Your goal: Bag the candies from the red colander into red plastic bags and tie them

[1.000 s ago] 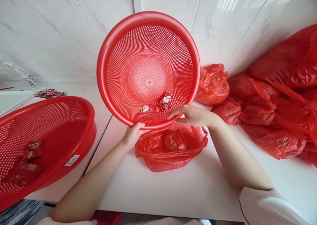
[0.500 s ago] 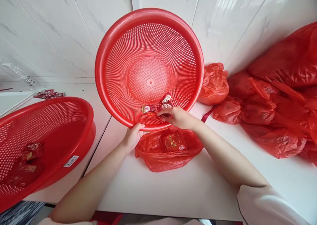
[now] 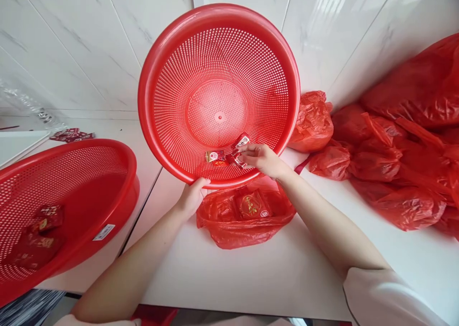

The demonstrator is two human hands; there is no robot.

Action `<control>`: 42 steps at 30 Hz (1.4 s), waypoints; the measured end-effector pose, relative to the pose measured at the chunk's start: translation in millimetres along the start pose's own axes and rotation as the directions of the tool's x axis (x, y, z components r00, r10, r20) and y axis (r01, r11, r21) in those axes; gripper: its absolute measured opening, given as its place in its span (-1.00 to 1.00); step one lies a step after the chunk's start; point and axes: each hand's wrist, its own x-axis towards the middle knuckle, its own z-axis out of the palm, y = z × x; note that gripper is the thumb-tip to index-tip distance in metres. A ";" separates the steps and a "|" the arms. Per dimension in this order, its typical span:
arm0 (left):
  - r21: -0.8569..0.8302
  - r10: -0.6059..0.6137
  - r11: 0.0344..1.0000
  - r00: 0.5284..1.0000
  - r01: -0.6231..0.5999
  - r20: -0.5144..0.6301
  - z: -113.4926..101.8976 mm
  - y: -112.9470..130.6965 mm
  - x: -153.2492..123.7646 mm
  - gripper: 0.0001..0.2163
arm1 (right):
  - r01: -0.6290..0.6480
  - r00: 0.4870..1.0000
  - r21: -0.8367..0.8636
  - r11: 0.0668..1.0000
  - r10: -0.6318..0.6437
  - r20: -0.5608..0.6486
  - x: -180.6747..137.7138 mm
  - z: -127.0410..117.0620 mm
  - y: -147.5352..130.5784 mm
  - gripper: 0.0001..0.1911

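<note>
Holding the red basket (image 3: 218, 11) tipped up on edge with left hand (image 3: 191, 197), thumb clamped over the lower rim, and pinching one packet (image 3: 236, 156) with right hand (image 3: 263, 159), fingertips closed narrow, low on the inside wall. Looks nearly cleared out: only about two other small packets (image 3: 214, 157) lying at the low side, and some flat packs already in the red bag (image 3: 247, 225) just under the rim on the white counter (image 3: 251, 278). Rigid glossy plastic, round, perforated throughout below a smooth rim; thin crinkly film for the bag; shiny squarish wrappers.
</note>
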 end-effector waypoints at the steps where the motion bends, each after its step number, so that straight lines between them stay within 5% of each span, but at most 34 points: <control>1: 0.003 0.002 1.000 1.000 -0.002 -0.001 0.1 -0.1 -0.1 -0.65 | 0.003 0.999 0.025 1.000 -0.002 -0.039 0.1 -0.4 -0.2 -0.74; 4: 0.006 0.001 1.000 1.000 -0.001 0.000 1.9 0.9 -1.0 -0.64 | -0.014 0.999 0.038 0.999 0.015 -0.040 -1.4 -3.1 -2.5 -0.73; 8: 0.011 -0.021 1.000 1.000 0.022 -0.015 6.6 3.5 -2.5 -0.66 | -0.035 0.974 -0.172 0.985 0.072 0.215 -7.4 -6.0 -9.6 -0.65; 12: 0.016 -0.007 1.000 1.000 0.007 0.007 12.0 3.3 -4.0 -0.64 | 0.132 0.964 -0.321 0.938 -0.046 0.263 -9.8 -2.4 -11.7 -0.59; 16: 0.001 -0.047 0.999 0.999 0.047 -0.007 12.3 -0.3 -7.0 -0.59 | 0.374 0.927 -0.576 0.727 -0.302 0.220 -7.3 9.0 -3.0 -0.72; 22: 0.040 -0.093 0.995 0.995 0.095 -0.046 6.5 -3.1 -9.4 -0.62 | 0.510 0.860 -0.669 0.541 -0.331 0.389 -4.4 23.3 14.3 -0.71; 24: 0.033 -0.094 0.995 0.995 0.095 -0.025 6.8 -1.9 -9.0 -0.62 | 0.452 0.892 -0.672 0.586 -0.316 0.324 -2.4 22.8 16.9 -0.74; 26: 0.017 -0.088 0.996 0.996 0.088 -0.002 7.8 -0.2 -8.2 -0.62 | 0.342 0.940 -0.580 0.739 -0.257 0.226 0.8 19.8 18.1 -0.79; 30: 0.024 -0.029 0.999 1.000 0.029 0.007 7.0 2.9 -5.6 -0.61 | 0.133 0.977 -0.146 0.980 -0.104 0.188 4.9 11.5 15.7 -0.72; 34: 0.031 -0.013 0.999 1.000 0.014 -0.016 2.0 5.3 -3.4 -0.60 | 0.108 0.979 -0.079 0.991 -0.092 0.180 0.7 6.9 7.0 -0.68; 42: 0.030 -0.025 0.999 0.998 0.027 -0.056 1.1 14.5 -3.2 -0.64 | 0.252 0.966 -0.361 0.898 -0.257 0.033 -9.8 -6.7 -11.6 -0.73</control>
